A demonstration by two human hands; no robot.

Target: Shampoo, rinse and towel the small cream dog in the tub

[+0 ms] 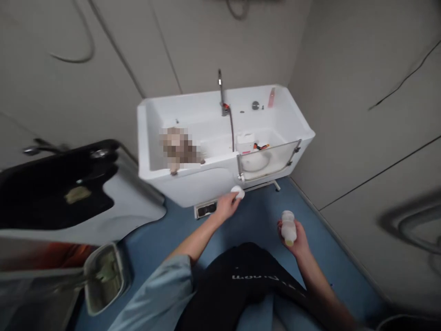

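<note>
My left hand [226, 206] pinches a small round white item [237, 191], just in front of the white tub [179, 184]. Held in my right hand [298, 239] is a white bottle [288, 226] with a yellowish end, tilted toward me, its fingers wrapped round it. A light-brown furry animal [177, 147], partly pixelated, is at the left end of the tub with its paws on the front rim. The tub has a tap [221, 92] with a hose, and a clear door [267, 161] at the front right.
Inside the tub are a white container [245, 141] and a pink bottle [271, 98]. A black basin [51, 184] stands at left, above a lined bin [105, 278]. Walls rise behind and at right; a white base with dark sockets [206, 209] sits under the tub.
</note>
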